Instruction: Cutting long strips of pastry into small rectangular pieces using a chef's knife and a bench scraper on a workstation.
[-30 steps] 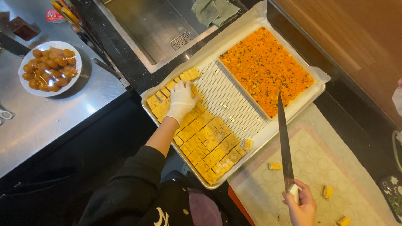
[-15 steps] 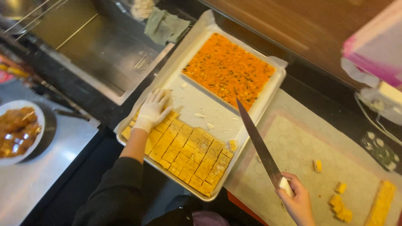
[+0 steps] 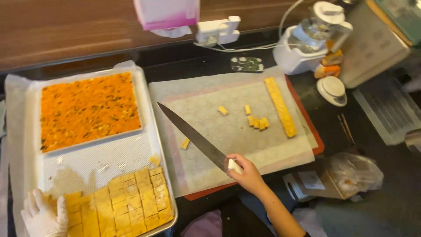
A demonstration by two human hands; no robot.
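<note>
My right hand (image 3: pixel 247 173) grips the white handle of a long chef's knife (image 3: pixel 193 138), whose blade lies low over a pale silicone mat (image 3: pixel 228 131), tip pointing up-left. My left hand (image 3: pixel 41 215), in a white glove, rests flat at the lower-left corner of a metal baking tray (image 3: pixel 149 101), touching a block of yellow cut squares (image 3: pixel 123 204). An uncut orange slab (image 3: pixel 90 109) fills the tray's far half. On the mat lie a long yellow strip (image 3: pixel 280 107) and several small yellow cubes (image 3: pixel 256 122).
A white blender (image 3: pixel 311 37), a small white lid (image 3: pixel 332 87) and orange pieces stand at the back right. A pink and white box (image 3: pixel 166 13) and a white charger (image 3: pixel 218 30) sit by the wooden wall. A clear plastic bag (image 3: pixel 353 173) lies right of my right hand.
The view has swung right, bringing the whole mat, the yellow strip and the blender into sight. Both hands keep their hold: the left on the cut squares, the right on the knife.
</note>
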